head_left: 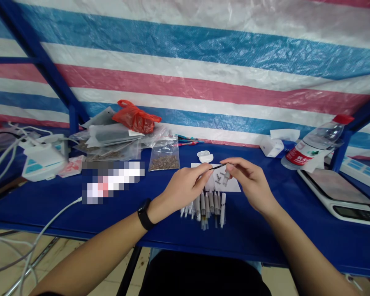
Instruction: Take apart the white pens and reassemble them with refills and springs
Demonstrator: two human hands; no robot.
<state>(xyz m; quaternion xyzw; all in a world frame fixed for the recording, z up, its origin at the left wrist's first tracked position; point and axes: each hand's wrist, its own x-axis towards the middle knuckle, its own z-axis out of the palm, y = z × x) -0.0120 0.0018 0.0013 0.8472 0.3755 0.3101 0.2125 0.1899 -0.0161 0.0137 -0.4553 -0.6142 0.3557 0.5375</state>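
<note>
Striped sheeting (203, 86) rises behind the far edge of the blue table (117, 213), well beyond the fingers. The left hand (189, 179) and right hand (254, 185) each have thumb and fingers pinched on opposite ends of a thin dark stick (217, 167), over a white sheet (234, 187). Nearer than the fingertips, slim tubes (211, 203) lie in a row before the front edge. Just beyond the fingers sits a white case (205, 156). Blue surface stretches rightward to the scale (342, 191) and leftward past the wristband (145, 214).

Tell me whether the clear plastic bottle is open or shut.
Shut: a red plastic cap tops the clear plastic bottle.
</note>
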